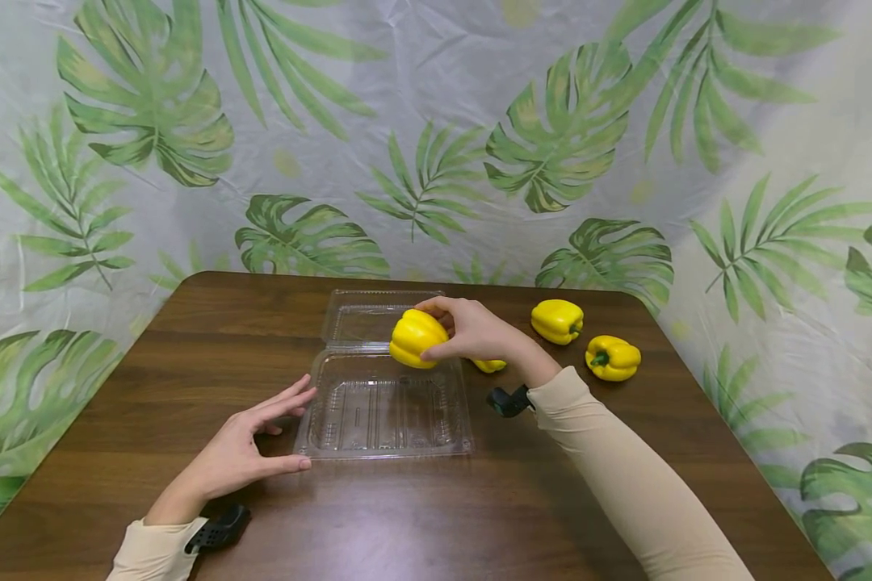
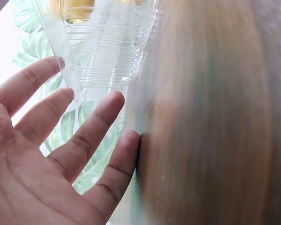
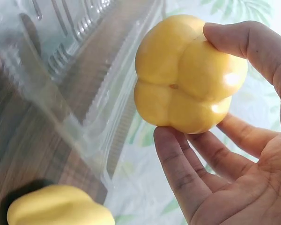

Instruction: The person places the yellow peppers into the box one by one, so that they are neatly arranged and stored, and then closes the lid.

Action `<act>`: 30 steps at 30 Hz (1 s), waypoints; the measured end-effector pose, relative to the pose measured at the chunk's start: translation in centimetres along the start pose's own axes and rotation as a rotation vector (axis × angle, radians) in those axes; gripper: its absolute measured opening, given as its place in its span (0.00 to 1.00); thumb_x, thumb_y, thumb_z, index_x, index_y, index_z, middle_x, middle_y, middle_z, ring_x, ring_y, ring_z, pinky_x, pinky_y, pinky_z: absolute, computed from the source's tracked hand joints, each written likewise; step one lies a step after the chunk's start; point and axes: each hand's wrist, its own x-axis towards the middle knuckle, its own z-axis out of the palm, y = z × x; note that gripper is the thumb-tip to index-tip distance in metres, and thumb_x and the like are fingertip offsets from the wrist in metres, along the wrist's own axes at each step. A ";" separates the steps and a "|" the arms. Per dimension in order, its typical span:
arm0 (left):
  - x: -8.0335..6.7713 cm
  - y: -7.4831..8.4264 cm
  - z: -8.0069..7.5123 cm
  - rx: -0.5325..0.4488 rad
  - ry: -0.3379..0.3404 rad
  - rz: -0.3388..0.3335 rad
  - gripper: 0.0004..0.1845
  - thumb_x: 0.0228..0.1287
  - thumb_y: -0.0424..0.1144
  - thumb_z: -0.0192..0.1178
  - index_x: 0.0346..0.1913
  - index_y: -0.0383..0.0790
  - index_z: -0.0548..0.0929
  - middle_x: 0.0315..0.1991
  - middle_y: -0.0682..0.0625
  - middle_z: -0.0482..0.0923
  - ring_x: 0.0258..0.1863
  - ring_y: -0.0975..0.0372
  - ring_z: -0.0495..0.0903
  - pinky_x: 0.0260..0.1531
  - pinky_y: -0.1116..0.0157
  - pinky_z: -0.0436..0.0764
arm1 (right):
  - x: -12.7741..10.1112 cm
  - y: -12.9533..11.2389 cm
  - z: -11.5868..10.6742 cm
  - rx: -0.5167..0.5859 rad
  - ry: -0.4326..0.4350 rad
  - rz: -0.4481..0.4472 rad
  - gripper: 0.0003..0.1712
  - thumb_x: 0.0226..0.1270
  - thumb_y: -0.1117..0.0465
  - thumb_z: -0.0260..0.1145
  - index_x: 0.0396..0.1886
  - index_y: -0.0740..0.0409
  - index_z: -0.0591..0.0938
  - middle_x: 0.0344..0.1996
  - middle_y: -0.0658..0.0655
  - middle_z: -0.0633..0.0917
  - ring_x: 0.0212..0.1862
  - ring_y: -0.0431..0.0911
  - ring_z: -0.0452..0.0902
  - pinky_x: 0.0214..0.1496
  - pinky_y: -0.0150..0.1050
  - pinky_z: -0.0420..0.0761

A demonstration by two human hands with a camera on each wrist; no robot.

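Observation:
Between the thumb and fingers of my right hand [image 1: 475, 329] is a yellow bell pepper [image 1: 416, 339], raised over the hinge side of a clear plastic clamshell box [image 1: 385, 444]. The right wrist view shows the lobed bottom of this bell pepper [image 3: 178, 79], with the thumb on one side and fingertips on the other. The box lies with its lid [image 1: 349, 319] folded back, away from me. My left hand [image 1: 243, 452] is at the box's left edge, fingers spread and fairly straight. Its fingertips [image 2: 114, 99] are right by the clear wall in the left wrist view.
Two more yellow bell peppers [image 1: 556, 321] [image 1: 614, 358] lie at the right back of the brown wooden table [image 1: 378, 524]. Another bell pepper [image 1: 490, 365] is partly hidden behind my right hand. A leaf-patterned cloth [image 1: 436, 145] hangs behind the table.

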 end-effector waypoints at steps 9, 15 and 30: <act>-0.1 -0.2 0.0 0.008 0.002 -0.004 0.48 0.55 0.44 0.84 0.79 0.44 0.74 0.83 0.43 0.66 0.61 0.76 0.80 0.50 0.63 0.84 | 1.3 -0.9 1.8 -0.016 -0.085 -0.029 0.45 0.63 0.56 0.80 0.78 0.55 0.72 0.69 0.58 0.81 0.62 0.53 0.84 0.63 0.44 0.85; 0.0 -0.3 -0.1 0.004 -0.003 -0.003 0.48 0.55 0.45 0.84 0.79 0.44 0.74 0.83 0.44 0.66 0.61 0.75 0.80 0.51 0.63 0.84 | 2.1 -1.2 3.1 -0.016 -0.113 -0.035 0.45 0.62 0.56 0.81 0.78 0.53 0.73 0.68 0.55 0.82 0.61 0.50 0.83 0.63 0.43 0.84; 0.0 -0.2 -0.1 0.013 -0.013 -0.012 0.48 0.56 0.46 0.84 0.80 0.47 0.73 0.83 0.45 0.66 0.60 0.75 0.81 0.51 0.62 0.85 | 3.9 -2.4 5.6 -0.117 -0.177 -0.093 0.44 0.61 0.58 0.82 0.77 0.55 0.75 0.66 0.57 0.84 0.62 0.51 0.83 0.65 0.42 0.83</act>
